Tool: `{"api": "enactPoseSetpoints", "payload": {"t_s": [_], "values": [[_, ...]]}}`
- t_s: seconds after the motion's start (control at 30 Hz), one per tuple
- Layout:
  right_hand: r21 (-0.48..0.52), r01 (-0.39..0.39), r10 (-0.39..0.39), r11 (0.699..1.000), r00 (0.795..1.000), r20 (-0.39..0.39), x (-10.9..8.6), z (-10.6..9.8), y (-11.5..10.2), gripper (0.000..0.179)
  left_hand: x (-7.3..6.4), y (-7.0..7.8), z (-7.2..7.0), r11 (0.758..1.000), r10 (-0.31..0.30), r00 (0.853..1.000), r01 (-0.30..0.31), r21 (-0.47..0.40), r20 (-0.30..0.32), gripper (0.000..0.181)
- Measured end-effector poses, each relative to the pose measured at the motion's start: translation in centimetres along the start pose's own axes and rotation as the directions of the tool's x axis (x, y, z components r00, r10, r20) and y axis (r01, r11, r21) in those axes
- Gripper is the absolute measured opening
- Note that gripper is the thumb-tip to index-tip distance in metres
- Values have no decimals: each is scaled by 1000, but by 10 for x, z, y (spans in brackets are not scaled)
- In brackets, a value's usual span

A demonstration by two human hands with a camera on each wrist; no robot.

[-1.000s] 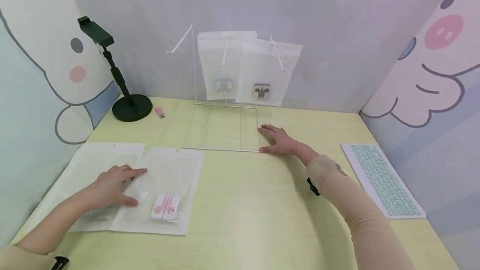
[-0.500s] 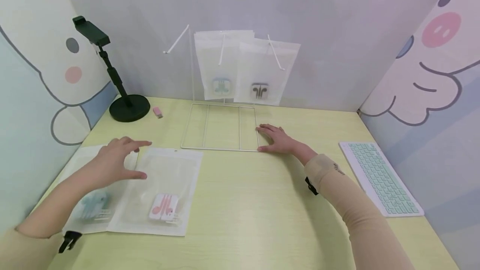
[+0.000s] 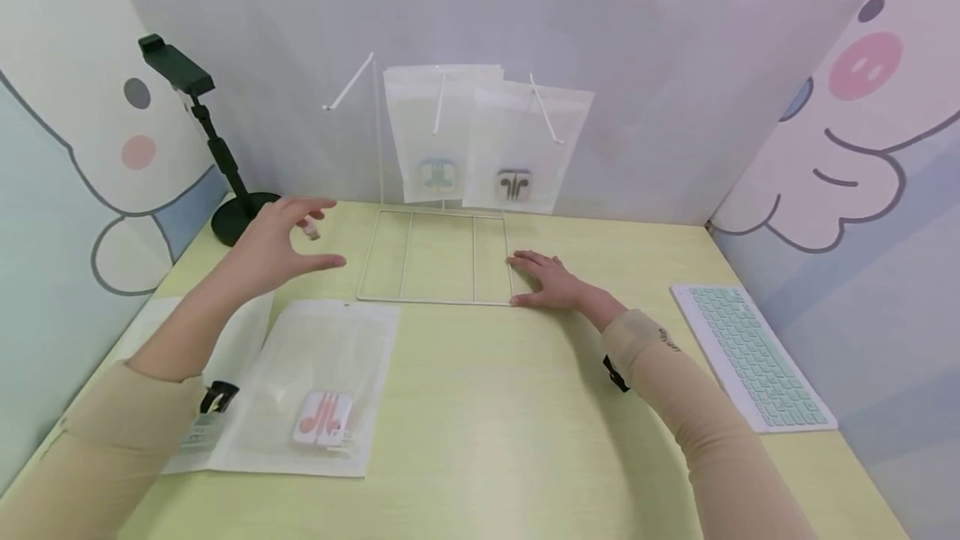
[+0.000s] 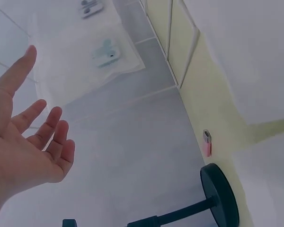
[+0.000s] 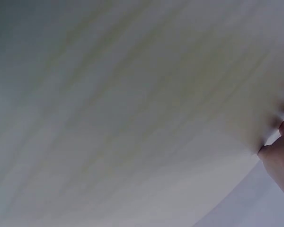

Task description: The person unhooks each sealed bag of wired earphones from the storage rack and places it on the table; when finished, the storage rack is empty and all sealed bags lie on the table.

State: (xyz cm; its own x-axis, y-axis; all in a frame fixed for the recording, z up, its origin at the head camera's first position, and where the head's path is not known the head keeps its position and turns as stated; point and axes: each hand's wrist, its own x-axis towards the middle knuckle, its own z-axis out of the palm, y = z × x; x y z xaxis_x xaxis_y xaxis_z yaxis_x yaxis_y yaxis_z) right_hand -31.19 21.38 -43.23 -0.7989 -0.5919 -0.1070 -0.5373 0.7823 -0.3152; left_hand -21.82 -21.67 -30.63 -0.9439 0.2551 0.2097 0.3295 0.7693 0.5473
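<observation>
My left hand [image 3: 273, 244] is raised in the air with thumb and fingers spread apart, holding nothing. In the head view it partly covers a small pink USB stick [image 3: 310, 228], which lies on the table. The left wrist view shows the palm and loosely bent fingers, with the hanging pouches beyond. My right hand [image 3: 553, 283] rests at the right side of a white wire display rack [image 3: 435, 302], fingers extended and fingertips down at its base frame. Two white pouches with earphones, one blue [image 3: 438, 177] and one dark [image 3: 513, 186], hang on the rack's prongs.
Two more flat pouches lie at front left; the nearer one [image 3: 330, 348] shows pink earphones [image 3: 324, 417], the other is partly under my left arm. A black phone stand [image 3: 234, 219] stands at back left. A mint keyboard [image 3: 753, 357] lies right. The rack's left prong [image 3: 348, 83] is bare.
My left hand has lifted off the flat pouches and moved up and forward, toward the rack's left side, with nothing in it. The right hand has stayed at the rack's base.
</observation>
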Motion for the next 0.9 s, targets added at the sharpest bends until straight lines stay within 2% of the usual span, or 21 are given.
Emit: {"api": "enactPoseSetpoints", "payload": {"t_s": [0.2,0.4,0.6,0.77,0.9], "values": [[-4,2,-2,1000,1000,5,1,1,1,82,32,7,7,998,5,998,-9,-55,-56,78],[-11,1,-1,1000,1000,12,1,0,2,83,65,11,18,990,-44,991,26,-141,-128,78],[-9,-5,5,1000,1000,14,1,-1,2,83,97,8,30,971,-75,978,27,-237,-196,74],[2,4,-4,1000,1000,8,0,-2,1,84,121,-1,40,941,-133,963,48,-334,-234,72],[11,6,-6,1000,1000,7,0,-3,-1,83,137,-8,49,889,-193,952,68,-452,-236,73]]}}
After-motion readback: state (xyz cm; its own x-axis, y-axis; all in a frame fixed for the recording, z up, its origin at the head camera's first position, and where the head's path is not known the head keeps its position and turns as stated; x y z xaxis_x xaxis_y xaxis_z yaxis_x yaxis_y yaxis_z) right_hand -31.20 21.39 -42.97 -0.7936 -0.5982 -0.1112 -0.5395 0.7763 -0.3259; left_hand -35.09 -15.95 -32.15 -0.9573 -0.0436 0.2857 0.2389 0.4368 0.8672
